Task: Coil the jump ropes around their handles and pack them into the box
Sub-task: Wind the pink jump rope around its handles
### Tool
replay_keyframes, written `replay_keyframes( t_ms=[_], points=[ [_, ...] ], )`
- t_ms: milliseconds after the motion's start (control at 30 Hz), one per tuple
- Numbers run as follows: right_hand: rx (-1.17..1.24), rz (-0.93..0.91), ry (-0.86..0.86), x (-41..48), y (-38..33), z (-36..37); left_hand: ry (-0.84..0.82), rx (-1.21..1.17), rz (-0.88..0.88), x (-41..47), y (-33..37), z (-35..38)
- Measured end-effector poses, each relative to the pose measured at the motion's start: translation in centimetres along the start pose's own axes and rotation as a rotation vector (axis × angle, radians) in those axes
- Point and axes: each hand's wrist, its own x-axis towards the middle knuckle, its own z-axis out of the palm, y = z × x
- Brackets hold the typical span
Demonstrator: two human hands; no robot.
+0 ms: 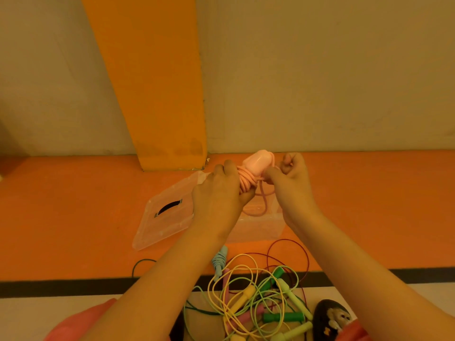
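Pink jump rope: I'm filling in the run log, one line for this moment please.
step: coiling | left hand: grips pink jump rope | right hand: pinches loose cord | clear box: open, lid beside

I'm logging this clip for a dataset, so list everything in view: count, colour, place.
pink jump rope: one, pink, partly coiled on its handles, held over the box
clear plastic box: one, transparent, on the orange floor under the hands
box lid: one, transparent with a dark slot, left of the box
blue jump rope: one, pale blue, coiled, near side of the box
loose jump ropes: tangled pile, count unclear; yellow, green, pink, dark red
left hand: gripping the coil
right hand: pinching the loose rope end
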Motion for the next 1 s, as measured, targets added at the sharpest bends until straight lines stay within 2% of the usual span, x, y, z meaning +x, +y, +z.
replay_keyframes(
  t_ms=[133, 367, 467, 567, 667, 1000],
  points=[
    [0.043, 0.054, -0.008, 0.1, -0.1, -0.2, -0.039, -0.072, -0.024, 0.0, 0.0, -0.1],
    [0.361, 0.149, -0.094, 0.2, -0.5, -0.8, -0.075, -0.273, -0.060, 0.3, -0.4, 0.4],
    [0.418, 0.150, -0.131, 0.3, -0.3, -0.9, -0.111, -0.335, -0.063, 0.4, -0.5, 0.4],
    [0.346, 0.067, -0.188, 0.4, -0.6, -1.2, -0.100, -0.349, -0.046, 0.2, -0.5, 0.4],
    [0.168, -0.027, -0.230, 0.1, -1.0, -1.5, -0.070, -0.314, -0.007, -0.1, -0.3, 0.3],
    [-0.182, -0.201, -0.190, -0.6, -1.4, -1.8, 0.020, -0.175, 0.049, -0.8, -0.1, -0.3]
  ],
)
